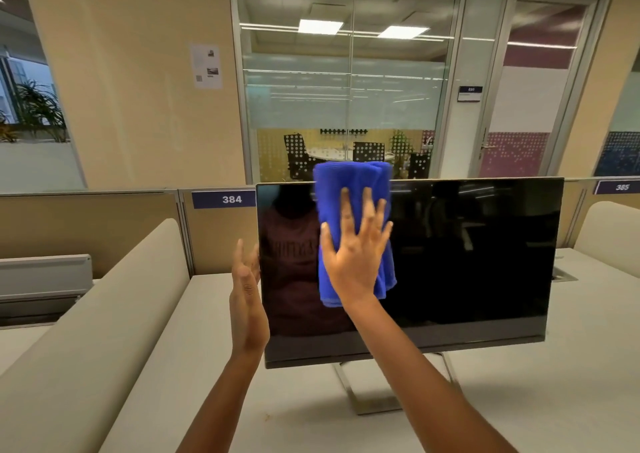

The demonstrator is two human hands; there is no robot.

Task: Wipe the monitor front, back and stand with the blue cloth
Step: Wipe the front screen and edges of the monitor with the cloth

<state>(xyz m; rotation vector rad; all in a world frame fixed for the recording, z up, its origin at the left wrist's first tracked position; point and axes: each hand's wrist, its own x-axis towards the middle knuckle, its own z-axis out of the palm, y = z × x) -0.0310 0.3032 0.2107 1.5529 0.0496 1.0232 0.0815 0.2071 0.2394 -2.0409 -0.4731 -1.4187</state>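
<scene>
A black monitor (467,262) stands on a white desk, its dark screen facing me, on a silver open-frame stand (363,397). A folded blue cloth (346,189) lies flat against the upper left part of the screen, its top reaching just over the monitor's top edge. My right hand (353,251) presses the cloth to the screen with spread, straight fingers. My left hand (246,296) is at the monitor's left edge, fingers straight and reaching behind the bezel, thumb side toward me.
The white desk (519,400) extends around the stand. Cream padded dividers rise at the left (114,314) and far right (613,230). Low partitions labelled 384 (231,199) and 385 run behind the monitor, with a glass-walled meeting room beyond.
</scene>
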